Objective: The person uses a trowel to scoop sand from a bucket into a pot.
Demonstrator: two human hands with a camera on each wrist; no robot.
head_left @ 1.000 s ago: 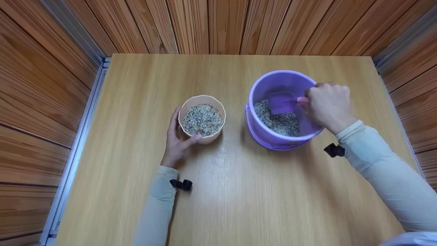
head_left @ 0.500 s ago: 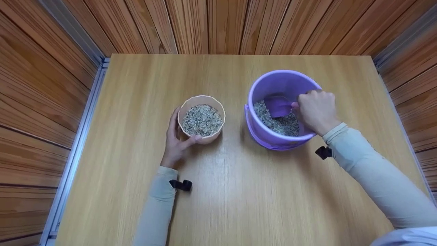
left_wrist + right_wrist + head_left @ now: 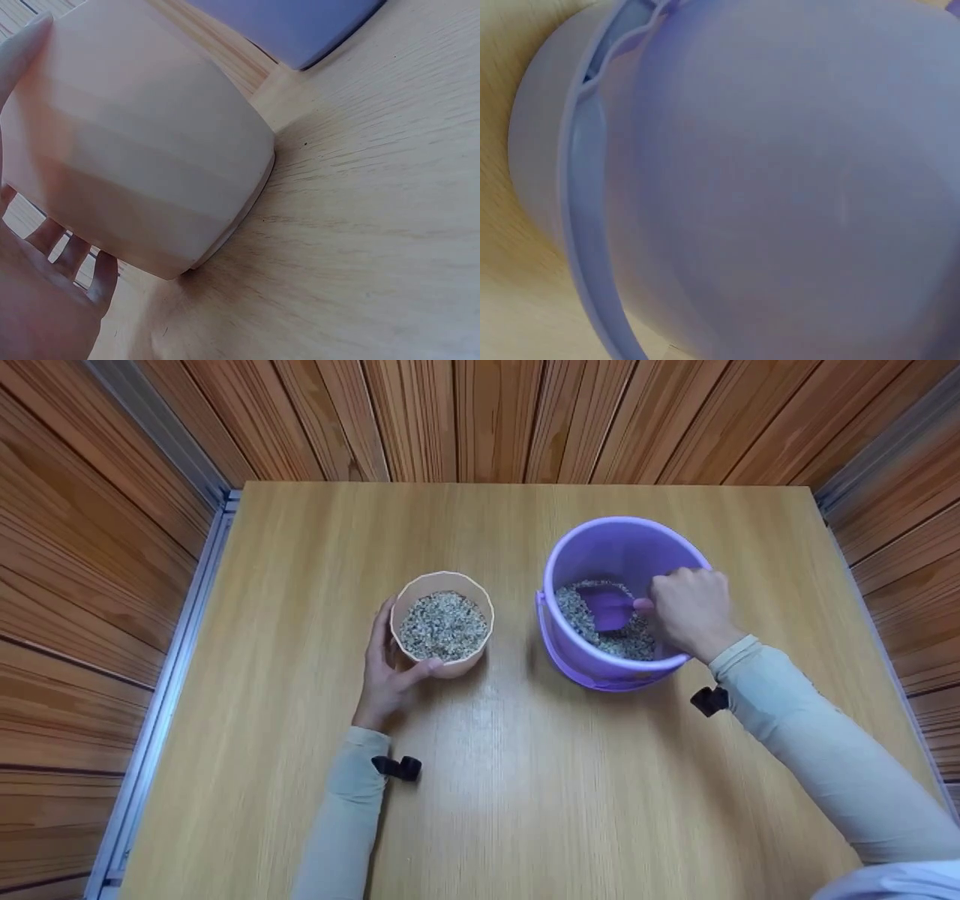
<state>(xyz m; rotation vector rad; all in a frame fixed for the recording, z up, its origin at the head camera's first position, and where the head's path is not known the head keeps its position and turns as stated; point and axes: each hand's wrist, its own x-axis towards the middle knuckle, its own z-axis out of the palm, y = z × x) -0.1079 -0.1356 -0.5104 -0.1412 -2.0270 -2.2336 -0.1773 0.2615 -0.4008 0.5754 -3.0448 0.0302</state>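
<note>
In the head view a peach faceted flowerpot (image 3: 481, 643) stands left of centre on the table, filled with coarse grey-beige gravel (image 3: 444, 624). My left hand (image 3: 386, 679) holds the pot, thumb at the front and fingers round its left side. To the right is a purple bucket (image 3: 556, 637) with gravel (image 3: 579, 611) at its bottom. My right hand (image 3: 694, 611), at the bucket's right rim, grips the pink handle of a small purple shovel (image 3: 609, 607). Its blade lies down in the bucket against the gravel. The right wrist view shows only the bucket wall (image 3: 795, 165) and bail (image 3: 589, 217).
A light wood table (image 3: 480, 795) lies under both containers, a short gap between them. Wood-plank walls (image 3: 495, 420) rise behind and at both sides, with metal rails (image 3: 172, 682) at the edges. The bucket's bail hangs low along its front.
My right hand has moved left and slightly toward me, and the shovel blade has gone lower into the bucket's gravel. My left hand and the flowerpot have stayed in place.
</note>
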